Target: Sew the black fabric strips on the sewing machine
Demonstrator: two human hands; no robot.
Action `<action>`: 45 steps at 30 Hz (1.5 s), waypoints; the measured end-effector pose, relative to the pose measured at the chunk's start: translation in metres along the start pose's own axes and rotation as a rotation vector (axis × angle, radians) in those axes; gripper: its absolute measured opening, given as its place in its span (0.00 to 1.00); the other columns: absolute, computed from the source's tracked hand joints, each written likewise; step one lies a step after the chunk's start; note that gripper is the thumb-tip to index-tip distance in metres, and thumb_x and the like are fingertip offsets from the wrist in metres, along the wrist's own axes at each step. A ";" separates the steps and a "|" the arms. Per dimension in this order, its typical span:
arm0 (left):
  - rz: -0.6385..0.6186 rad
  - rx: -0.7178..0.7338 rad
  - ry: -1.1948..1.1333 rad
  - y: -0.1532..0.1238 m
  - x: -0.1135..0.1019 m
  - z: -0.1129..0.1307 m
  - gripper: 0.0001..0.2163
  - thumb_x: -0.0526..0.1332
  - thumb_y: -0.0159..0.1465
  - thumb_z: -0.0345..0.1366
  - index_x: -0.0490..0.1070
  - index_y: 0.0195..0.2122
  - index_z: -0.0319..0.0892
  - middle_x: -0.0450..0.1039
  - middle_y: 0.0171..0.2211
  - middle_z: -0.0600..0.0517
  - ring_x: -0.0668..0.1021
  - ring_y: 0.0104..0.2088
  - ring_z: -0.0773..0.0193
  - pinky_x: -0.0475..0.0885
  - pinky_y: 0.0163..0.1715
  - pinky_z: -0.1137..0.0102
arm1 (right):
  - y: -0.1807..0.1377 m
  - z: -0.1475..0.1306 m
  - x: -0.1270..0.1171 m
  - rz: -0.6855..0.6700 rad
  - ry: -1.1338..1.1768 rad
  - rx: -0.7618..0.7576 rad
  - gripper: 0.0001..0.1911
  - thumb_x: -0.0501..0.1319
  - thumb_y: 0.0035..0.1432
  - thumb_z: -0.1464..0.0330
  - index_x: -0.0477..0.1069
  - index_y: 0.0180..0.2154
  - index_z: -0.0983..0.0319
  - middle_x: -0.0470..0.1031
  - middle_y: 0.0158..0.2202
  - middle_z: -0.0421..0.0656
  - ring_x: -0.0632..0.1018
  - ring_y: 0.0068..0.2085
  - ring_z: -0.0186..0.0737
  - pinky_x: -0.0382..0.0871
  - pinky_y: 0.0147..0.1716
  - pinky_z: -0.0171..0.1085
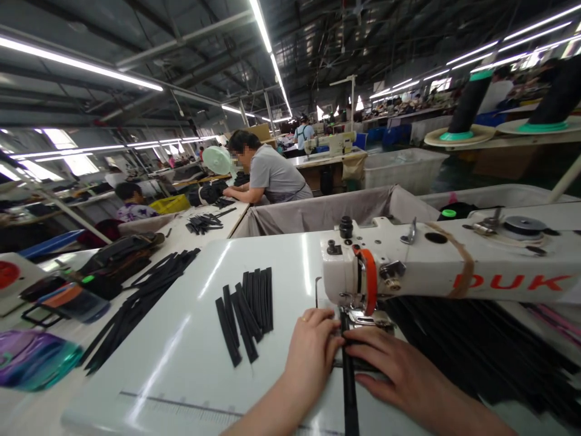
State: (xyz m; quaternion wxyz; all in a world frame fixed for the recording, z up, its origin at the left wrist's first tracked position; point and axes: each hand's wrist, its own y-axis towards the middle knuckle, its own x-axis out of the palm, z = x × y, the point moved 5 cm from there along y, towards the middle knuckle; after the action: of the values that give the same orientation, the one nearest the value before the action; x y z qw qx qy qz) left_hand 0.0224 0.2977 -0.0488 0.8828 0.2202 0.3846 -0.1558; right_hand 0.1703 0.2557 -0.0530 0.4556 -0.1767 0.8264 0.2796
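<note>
A long black fabric strip (349, 393) runs under the needle area of a white sewing machine (390, 266) and down toward me. My left hand (313, 345) is on the strip's left side, its fingers bent and pressed together at the edge close to the presser foot. From the right, my right hand (390, 363) lies low with fingers stretched out and slightly apart, fingertips touching the strip. The needle tip is hidden behind the machine head and my fingers. Several short black strips (245, 315) lie on the machine table (181, 369) left of my hands.
Long black strips (149, 297) lie in a heap along the left, near a purple-teal item (36, 360) and a clear container (75, 303). More black strips (481, 345) lie behind the machine arm. Thread cones (467, 109) stand upper right. Ahead, a co-worker (276, 172) bends over another table.
</note>
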 end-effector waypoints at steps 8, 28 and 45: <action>-0.048 0.106 0.021 0.000 0.008 0.002 0.06 0.59 0.65 0.29 0.76 0.40 0.43 0.77 0.49 0.49 0.75 0.49 0.54 0.71 0.51 0.56 | -0.005 0.013 0.006 0.040 -0.003 -0.013 0.16 0.64 0.59 0.67 0.74 0.50 0.57 0.74 0.55 0.45 0.74 0.55 0.43 0.70 0.54 0.40; -0.044 0.113 0.182 0.001 0.023 0.003 0.09 0.55 0.65 0.27 0.72 0.44 0.38 0.74 0.50 0.43 0.74 0.52 0.53 0.71 0.55 0.56 | -0.002 0.003 -0.001 0.138 -0.054 -0.060 0.14 0.59 0.61 0.74 0.75 0.47 0.59 0.76 0.50 0.45 0.76 0.52 0.41 0.72 0.52 0.39; -0.025 0.132 0.106 0.006 0.018 0.009 0.11 0.52 0.65 0.25 0.71 0.42 0.40 0.73 0.49 0.44 0.72 0.52 0.53 0.71 0.55 0.53 | -0.001 -0.012 -0.011 0.019 0.058 -0.082 0.09 0.58 0.62 0.73 0.75 0.33 0.58 0.74 0.33 0.40 0.74 0.37 0.37 0.68 0.41 0.38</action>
State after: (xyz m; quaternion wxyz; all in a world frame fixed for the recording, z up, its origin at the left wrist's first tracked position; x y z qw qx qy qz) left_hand 0.0424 0.2960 -0.0549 0.8428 0.2810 0.4223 -0.1798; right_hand 0.1689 0.2474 -0.0384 0.4213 -0.1954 0.8287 0.3124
